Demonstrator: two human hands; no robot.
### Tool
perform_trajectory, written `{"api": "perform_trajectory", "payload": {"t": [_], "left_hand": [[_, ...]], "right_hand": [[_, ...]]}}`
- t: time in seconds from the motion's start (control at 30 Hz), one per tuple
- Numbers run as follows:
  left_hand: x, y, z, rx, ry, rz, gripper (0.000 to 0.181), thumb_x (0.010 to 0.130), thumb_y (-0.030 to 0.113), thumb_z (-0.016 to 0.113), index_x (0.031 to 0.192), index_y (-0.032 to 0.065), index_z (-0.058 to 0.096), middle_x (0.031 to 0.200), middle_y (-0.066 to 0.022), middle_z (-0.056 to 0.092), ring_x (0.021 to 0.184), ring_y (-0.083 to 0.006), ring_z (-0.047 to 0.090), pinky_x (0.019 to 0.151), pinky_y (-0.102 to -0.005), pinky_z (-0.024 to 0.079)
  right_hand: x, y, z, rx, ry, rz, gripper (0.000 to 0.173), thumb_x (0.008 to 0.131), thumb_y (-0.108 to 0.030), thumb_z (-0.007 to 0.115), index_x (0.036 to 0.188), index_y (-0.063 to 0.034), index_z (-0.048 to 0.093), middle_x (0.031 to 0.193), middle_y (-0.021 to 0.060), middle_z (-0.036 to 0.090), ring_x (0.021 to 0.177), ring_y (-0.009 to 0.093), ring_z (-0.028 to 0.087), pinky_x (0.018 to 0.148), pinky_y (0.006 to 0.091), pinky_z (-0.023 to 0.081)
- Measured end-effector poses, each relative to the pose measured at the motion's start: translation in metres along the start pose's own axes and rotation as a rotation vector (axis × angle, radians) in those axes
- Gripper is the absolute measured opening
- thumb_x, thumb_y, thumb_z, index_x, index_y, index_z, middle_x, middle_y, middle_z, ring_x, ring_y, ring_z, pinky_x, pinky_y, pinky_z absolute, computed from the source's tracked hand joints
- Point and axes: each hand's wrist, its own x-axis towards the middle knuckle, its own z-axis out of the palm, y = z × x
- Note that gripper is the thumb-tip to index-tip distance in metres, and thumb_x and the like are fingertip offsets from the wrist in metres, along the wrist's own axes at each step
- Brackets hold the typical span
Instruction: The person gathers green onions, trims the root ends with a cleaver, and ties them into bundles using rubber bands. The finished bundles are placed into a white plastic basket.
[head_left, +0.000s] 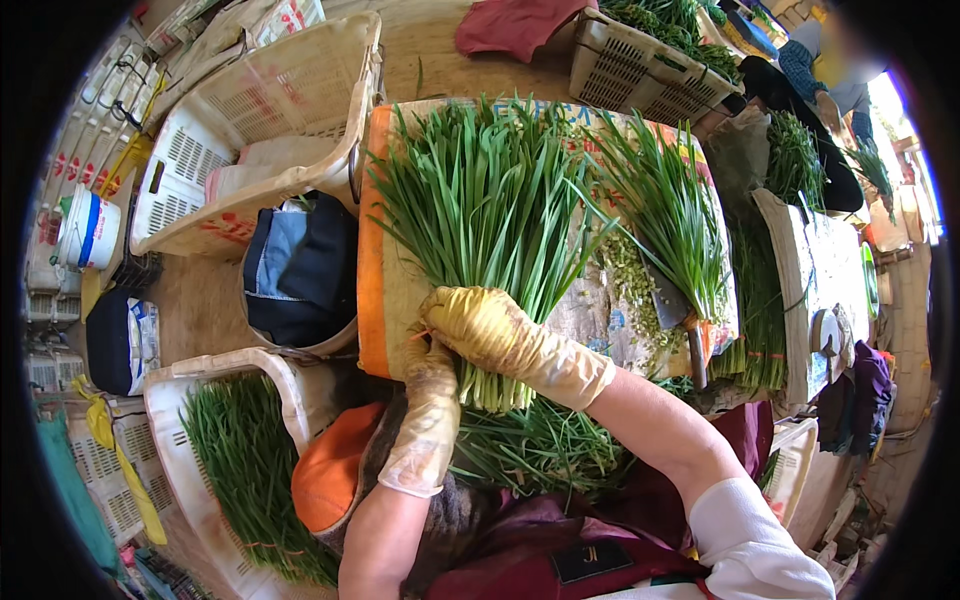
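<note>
A thick bunch of green Chinese chives (487, 195) lies on a surface covered with a printed woven sack (382, 300), cut ends towards me. My right hand (495, 326), in a yellowed glove, is closed over the bunch near its pale stems. Close at its left, my left hand (435, 367), gloved too, has a bit of orange band at its fingers; whether it grips the band or the stems is hidden. A smaller chive bunch (675, 225) lies to the right, over the blade of a knife (667, 300). Chopped stem bits (630, 277) are scattered beside it.
An open white plastic crate (247, 97) and a cloth-lined bucket (300, 277) stand left. A crate of banded chives (247, 465) is lower left. Loose greens (540, 450) lie over my lap. Beyond the surface is a crate of greens (645, 67); another person (810, 75) is at the upper right.
</note>
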Motion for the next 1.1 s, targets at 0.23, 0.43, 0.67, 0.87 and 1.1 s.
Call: {"api": "perform_trajectory", "payload": {"t": [0.23,0.43,0.67,0.87,1.1], "left_hand": [[-0.002,0.011,-0.013,-0.098,-0.081,-0.197,0.016,0.093,0.016,0.052,0.103,0.0042,0.055,0.101,-0.0109,0.062,0.094,-0.0248,0.061,0.083,-0.0396,0.050],[-0.008,0.007,-0.012,-0.155,-0.047,-0.140,0.017,0.093,0.019,0.054,0.103,0.0054,0.056,0.097,-0.0086,0.062,0.087,-0.0220,0.062,0.077,-0.0351,0.051],[-0.008,0.013,-0.011,-0.107,0.014,-0.169,0.016,0.094,0.018,0.053,0.104,0.0056,0.057,0.094,-0.0053,0.062,0.081,-0.0149,0.062,0.071,-0.0281,0.052],[-0.009,0.010,-0.003,-0.162,0.044,-0.144,0.020,0.093,0.013,0.054,0.110,0.0046,0.058,0.099,-0.0059,0.061,0.083,-0.0160,0.061,0.071,-0.0283,0.053],[-0.008,0.014,-0.002,-0.158,0.049,-0.146,0.017,0.092,0.010,0.053,0.107,0.0037,0.058,0.094,-0.0041,0.062,0.078,-0.0118,0.060,0.067,-0.0227,0.051]], "right_hand": [[-0.015,0.011,-0.018,0.025,-0.081,0.153,0.018,0.081,-0.020,0.059,0.090,-0.0042,0.062,0.091,0.0104,0.062,0.082,0.031,0.063,0.069,0.0394,0.051],[-0.002,0.000,-0.015,-0.129,-0.127,0.169,0.019,0.079,-0.018,0.055,0.088,-0.0019,0.060,0.076,0.0160,0.063,0.072,0.034,0.064,0.063,0.0407,0.052],[0.013,-0.010,-0.015,-0.277,-0.250,0.150,0.018,0.070,-0.012,0.061,0.084,-0.0015,0.059,0.073,0.0152,0.063,0.071,0.030,0.066,0.060,0.0372,0.052],[0.005,0.022,0.033,-0.396,-0.222,0.154,0.018,0.068,-0.012,0.063,0.081,-0.0009,0.059,0.071,0.0136,0.064,0.069,0.028,0.066,0.057,0.0361,0.052],[0.010,0.011,0.027,-0.380,-0.256,0.149,0.017,0.068,-0.011,0.063,0.080,-0.0005,0.059,0.069,0.0130,0.063,0.065,0.027,0.066,0.054,0.0355,0.052]]}}
